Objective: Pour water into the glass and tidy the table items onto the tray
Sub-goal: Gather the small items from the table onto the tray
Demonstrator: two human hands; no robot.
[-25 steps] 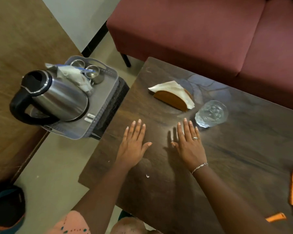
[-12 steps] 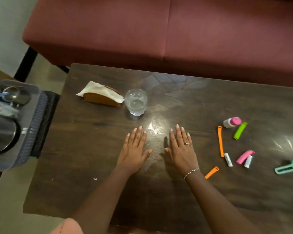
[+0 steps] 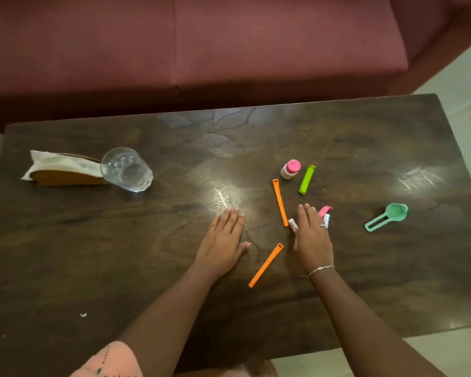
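A clear glass point(image 3: 127, 169) stands at the table's left, touching a napkin holder point(image 3: 63, 170) with white napkins. My left hand point(image 3: 225, 242) lies flat on the dark wooden table point(image 3: 93, 254), fingers straight. My right hand point(image 3: 312, 239) lies flat among small items, partly covering a pink clip point(image 3: 325, 210) and a small white stick point(image 3: 293, 223). Two orange clips point(image 3: 280, 202) point(image 3: 266, 265) lie between and near my hands. A small pink-capped bottle point(image 3: 290, 169), a green clip point(image 3: 307, 179) and a teal scoop point(image 3: 386, 216) sit further right. The tray and kettle are out of view.
A dark red sofa point(image 3: 229, 44) runs along the table's far edge. Pale floor point(image 3: 468, 85) shows past the table's right end. A tiny white scrap point(image 3: 83, 314) lies near the front left of the table.
The view has swung right, so the tray and kettle left the frame. Both hands slid right across the table; my right hand now rests over the small items.
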